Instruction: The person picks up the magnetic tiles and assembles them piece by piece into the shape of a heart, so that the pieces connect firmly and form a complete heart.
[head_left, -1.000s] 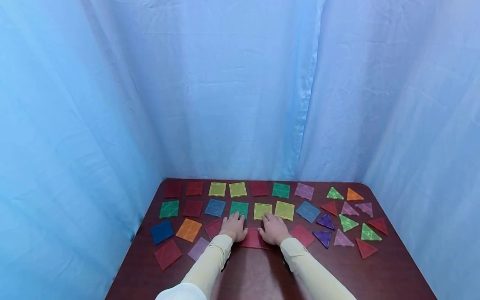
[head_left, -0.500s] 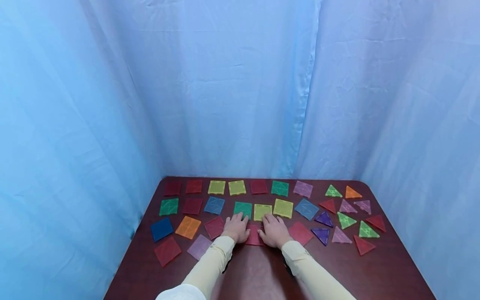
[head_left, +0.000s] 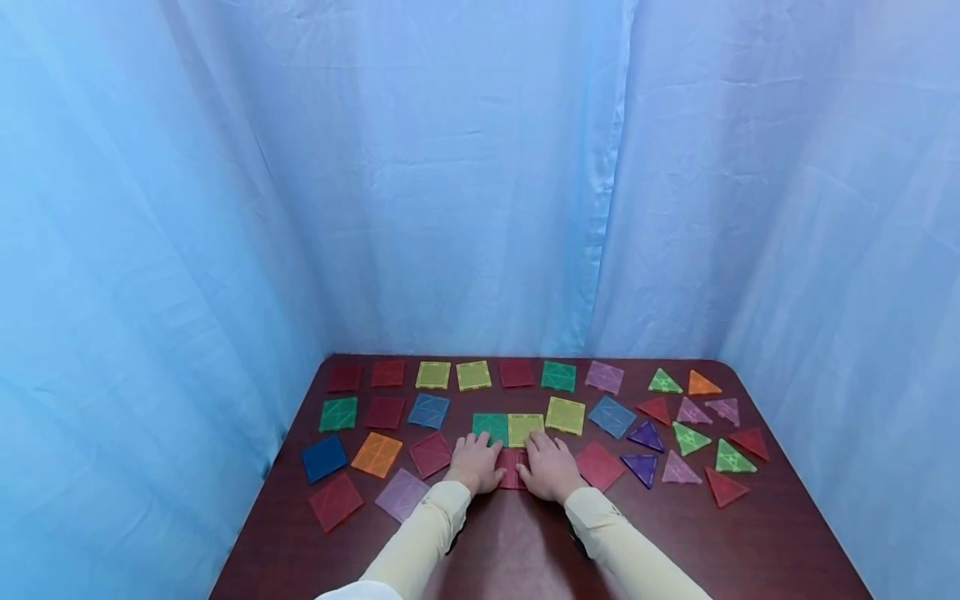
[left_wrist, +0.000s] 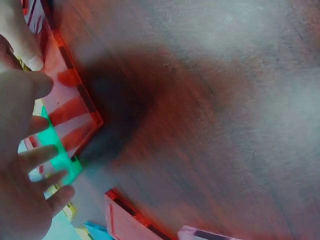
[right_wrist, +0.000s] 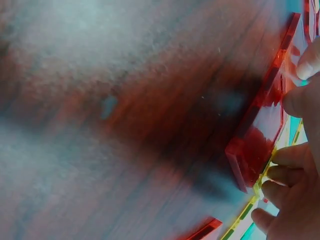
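My left hand lies over red square magnetic tiles at the middle of the table, its fingertips at the front edge of a green square tile. Beside it, my right hand rests on the same red pair, fingers reaching onto a yellow square tile. Green and yellow meet side by side behind the red ones. In the left wrist view the fingers spread over a red tile and the green tile. The right wrist view has slightly bent fingers along the yellow edge. The hands cover most of the red tiles.
Square tiles in several colours lie left and behind, such as an orange one and a blue one. A red square and a second yellow square flank my right hand. Triangles, including a purple one, cover the right side.
The green tile has slid right until it meets the yellow tile. My left hand has shifted slightly right with it, while my right hand has stayed nearly in place.
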